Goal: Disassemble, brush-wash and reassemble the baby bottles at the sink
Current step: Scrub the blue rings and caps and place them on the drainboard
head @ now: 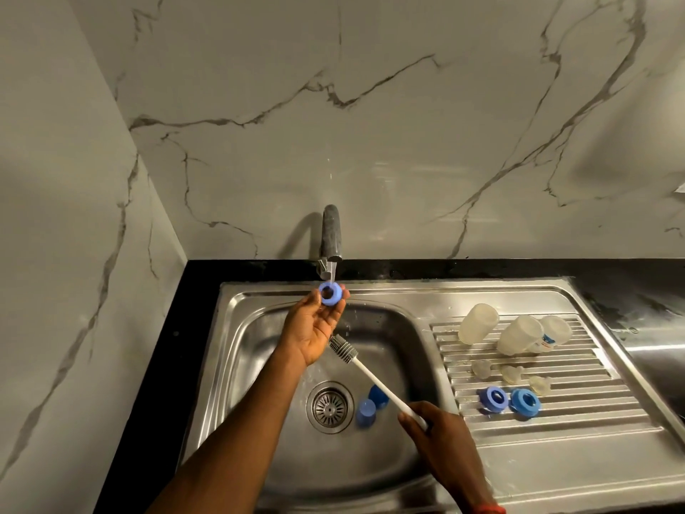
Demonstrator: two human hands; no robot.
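Observation:
My left hand pinches a blue bottle collar ring at its fingertips, right under the running tap. A white-handled bottle brush with grey bristles is gripped by my right hand; its head points up toward my left palm. Two blue caps lie in the sink basin beside the drain. On the drainboard stand three clear bottle bodies upside down, with three clear teats and two blue collar rings in front of them.
The steel sink sits in a black counter against marble walls. A thin stream of water runs from the spout. A steel surface shows at the far right edge.

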